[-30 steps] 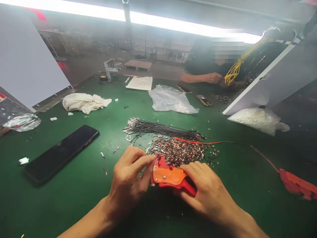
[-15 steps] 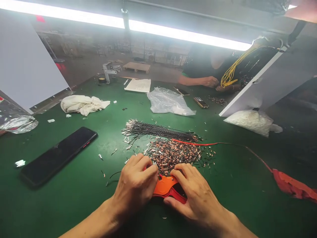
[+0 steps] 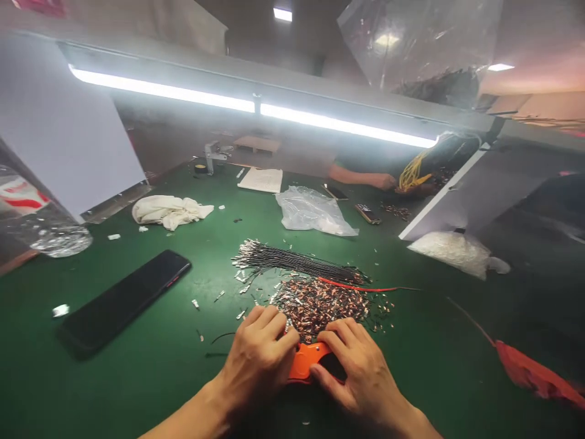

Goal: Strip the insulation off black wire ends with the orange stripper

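Observation:
My right hand (image 3: pixel 361 366) is wrapped round an orange hand tool (image 3: pixel 305 361), which looks like a wire stripper, with the thumb pressed against its near handle. My left hand (image 3: pixel 262 350) is closed at the tool's left end, its fingertips close to the jaws. A thin black wire (image 3: pixel 223 336) sticks out to the left from behind this hand; the pinched part is hidden. Just beyond both hands lies a heap of short copper-ended wire scraps (image 3: pixel 320 305). Behind the heap rests a bundle of black wires (image 3: pixel 297 259) with metal terminals at the left ends.
A phone (image 3: pixel 128 299) lies at left, near a white cloth (image 3: pixel 171 211). A plastic bag (image 3: pixel 313 210) and a notebook (image 3: pixel 260 180) are farther back. A red strip (image 3: pixel 361 286) crosses by the bundle. A co-worker's arm (image 3: pixel 361 177) shows across the table beside yellow wires (image 3: pixel 414 171).
The view has tilted up, so the table sits lower in the picture. My right thumb has drawn in toward the fingers, and the tool's red lower handle now barely shows.

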Available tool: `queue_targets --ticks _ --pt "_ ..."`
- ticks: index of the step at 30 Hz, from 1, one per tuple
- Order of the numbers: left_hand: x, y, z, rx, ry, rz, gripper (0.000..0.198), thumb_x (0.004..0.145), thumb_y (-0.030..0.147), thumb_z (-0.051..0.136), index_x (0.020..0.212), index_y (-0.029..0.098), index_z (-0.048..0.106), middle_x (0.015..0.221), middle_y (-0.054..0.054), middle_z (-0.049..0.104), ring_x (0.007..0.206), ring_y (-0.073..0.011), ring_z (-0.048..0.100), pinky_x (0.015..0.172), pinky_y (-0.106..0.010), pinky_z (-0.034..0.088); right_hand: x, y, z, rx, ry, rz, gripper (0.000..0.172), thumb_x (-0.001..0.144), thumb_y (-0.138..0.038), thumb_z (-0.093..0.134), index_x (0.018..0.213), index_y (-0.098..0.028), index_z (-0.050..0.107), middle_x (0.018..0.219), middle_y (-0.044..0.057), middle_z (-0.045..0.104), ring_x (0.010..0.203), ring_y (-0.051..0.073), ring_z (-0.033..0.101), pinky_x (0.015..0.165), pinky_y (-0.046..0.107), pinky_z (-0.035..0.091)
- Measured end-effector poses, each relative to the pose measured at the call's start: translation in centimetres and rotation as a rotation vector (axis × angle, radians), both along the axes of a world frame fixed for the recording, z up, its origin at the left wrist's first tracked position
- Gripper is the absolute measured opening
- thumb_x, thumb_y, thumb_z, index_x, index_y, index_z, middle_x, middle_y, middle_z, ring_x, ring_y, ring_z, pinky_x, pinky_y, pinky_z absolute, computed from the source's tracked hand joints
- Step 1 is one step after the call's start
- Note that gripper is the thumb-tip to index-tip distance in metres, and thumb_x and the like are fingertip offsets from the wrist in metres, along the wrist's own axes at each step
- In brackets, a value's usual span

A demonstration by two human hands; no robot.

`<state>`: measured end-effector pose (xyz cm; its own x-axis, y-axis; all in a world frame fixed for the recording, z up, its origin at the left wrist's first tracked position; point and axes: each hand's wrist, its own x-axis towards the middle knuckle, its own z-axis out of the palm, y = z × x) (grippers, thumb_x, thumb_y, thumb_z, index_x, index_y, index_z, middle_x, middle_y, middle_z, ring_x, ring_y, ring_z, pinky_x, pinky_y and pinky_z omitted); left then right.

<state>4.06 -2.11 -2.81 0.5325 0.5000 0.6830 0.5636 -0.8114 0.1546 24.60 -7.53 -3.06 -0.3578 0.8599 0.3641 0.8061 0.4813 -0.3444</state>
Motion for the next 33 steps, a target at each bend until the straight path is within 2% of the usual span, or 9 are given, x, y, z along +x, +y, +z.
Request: queue_targets --ticks 14,23,30,32,33 --pt "-0.03 -0.63 0.22 0.022 0.026 0.037 0.019 0.079 0.008 0.053 0.065 0.019 0.048 0.063 0.000 0.050 0.064 -0.0166 0.042 0.063 -0.031 0.027 -0.44 0.04 -0.23 0.064 -0.040 -0.039 0.014 0.090 -0.033 0.058 0.091 -0.019 0.060 0.089 0.008 0.060 0.084 0.026 0.052 0.074 0.039 0.043" --pt "-0.01 -0.58 0.33 -0.003 -0.010 0.017 0.022 0.082 0.007 0.051 0.064 0.019 0.047 0.062 0.000 0.049 0.062 -0.0160 0.041 0.062 -0.031 0.028 -0.43 0.13 -0.05 0.021 -0.035 -0.045 0.018 0.089 -0.035 0.059 0.092 -0.018 0.062 0.088 0.009 0.060 0.084 0.026 0.051 0.074 0.041 0.044" --pt "0.00 -0.30 0.47 0.018 -0.058 0.035 0.024 0.084 0.006 0.049 0.064 0.018 0.050 0.062 0.000 0.050 0.062 -0.0154 0.042 0.061 -0.030 0.028 -0.64 0.23 0.11 0.073 -0.014 -0.047 0.010 0.087 -0.030 0.062 0.085 -0.019 0.060 0.083 0.007 0.061 0.079 0.026 0.052 0.070 0.040 0.046" --pt "0.00 -0.12 0.56 0.032 -0.085 0.040 0.025 0.085 0.005 0.048 0.064 0.018 0.051 0.062 -0.001 0.049 0.062 -0.0153 0.042 0.060 -0.030 0.028 -0.70 0.50 0.50 0.095 0.043 -0.044 0.006 0.088 -0.024 0.061 0.091 -0.019 0.061 0.081 0.007 0.062 0.077 0.025 0.053 0.068 0.040 0.047" --pt "0.00 -0.08 0.58 0.033 -0.096 0.038 0.025 0.086 0.005 0.048 0.065 0.018 0.052 0.062 -0.001 0.049 0.062 -0.0153 0.042 0.060 -0.030 0.028 -0.70 0.63 0.76 0.099 0.090 -0.036 0.011 0.088 -0.021 0.059 0.099 -0.019 0.061 0.082 0.007 0.063 0.077 0.025 0.054 0.069 0.040 0.048"
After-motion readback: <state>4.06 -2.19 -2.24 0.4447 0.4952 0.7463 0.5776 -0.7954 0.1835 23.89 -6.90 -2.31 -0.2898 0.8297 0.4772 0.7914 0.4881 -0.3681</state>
